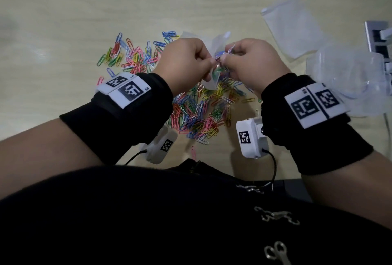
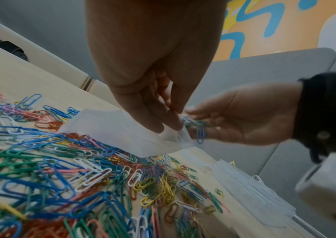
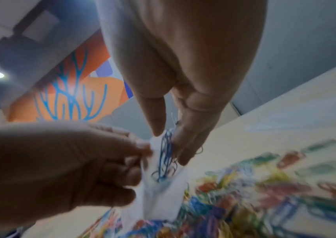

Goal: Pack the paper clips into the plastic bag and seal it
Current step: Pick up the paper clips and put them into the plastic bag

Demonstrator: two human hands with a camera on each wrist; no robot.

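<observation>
- Dark garment (image 1: 148, 218), nearest the camera in the head view; small metal fittings are seen on it.
- Black wristbands (image 1: 127, 114) worn on both forearms, each fitted with white tags printed in black-and-white squares.
- Paper clips (image 1: 197, 116), a loose multicoloured heap of coated wire loops in blue, green, yellow, red, pink and white, spread flat on the worktop (image 1: 63, 21) beneath and behind both hands.
- Plastic bag (image 2: 122, 132), small, thin, translucent white film, creased; it is held raised just above the heap, its mouth between the two hands.
- Left hand (image 1: 186, 61), fingers curled, thumb and fingers pinched on one edge of the bag's mouth.
- Right hand (image 1: 252, 63), thumb and fingers pressed on a small bunch of mostly blue clips (image 3: 166, 154) at the bag's mouth; part of the bunch is seen within the film.
- Worktop, pale wood-grain laminate, smooth and matt.
- Spare bags (image 1: 292, 29), flat translucent film, laid far right on the worktop, well apart from the heap.
- Clear plastic container (image 1: 347, 78), rounded, at the right edge beside the right wrist; contents cannot be told.
</observation>
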